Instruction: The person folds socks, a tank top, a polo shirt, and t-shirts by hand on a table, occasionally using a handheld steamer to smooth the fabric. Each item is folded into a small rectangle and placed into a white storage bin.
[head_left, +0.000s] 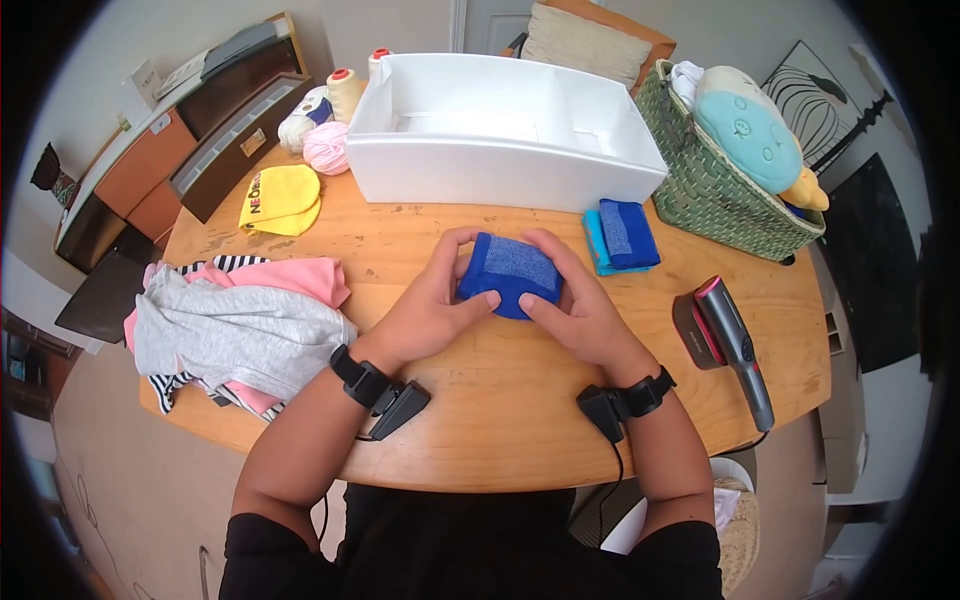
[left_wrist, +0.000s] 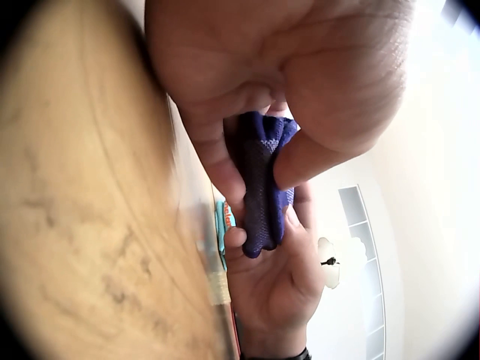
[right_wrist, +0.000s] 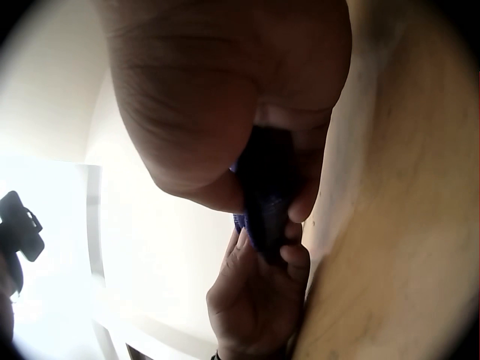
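Both hands hold a folded blue cloth [head_left: 515, 275] with a paler speckled panel, raised over the middle of the table. My left hand [head_left: 447, 290] grips its left side, thumb on the near face and fingers behind. On the other side, my right hand [head_left: 580, 310] grips it the same way. Seen from the left wrist, the cloth [left_wrist: 262, 180] is a thick wad of several layers between thumb and fingers. The right wrist view shows it [right_wrist: 266, 187] dark and shaded. Beyond the right hand lies a similar folded blue cloth [head_left: 630, 235] on a turquoise one [head_left: 600, 245].
A white open box [head_left: 500, 175] spans the table's back, with yarn balls [head_left: 325, 147] beside it. A yellow cloth [head_left: 285, 200] and a heap of clothes [head_left: 235, 330] lie left. At right are a woven basket [head_left: 720, 200] and a grey handheld appliance with pink trim [head_left: 740, 350].
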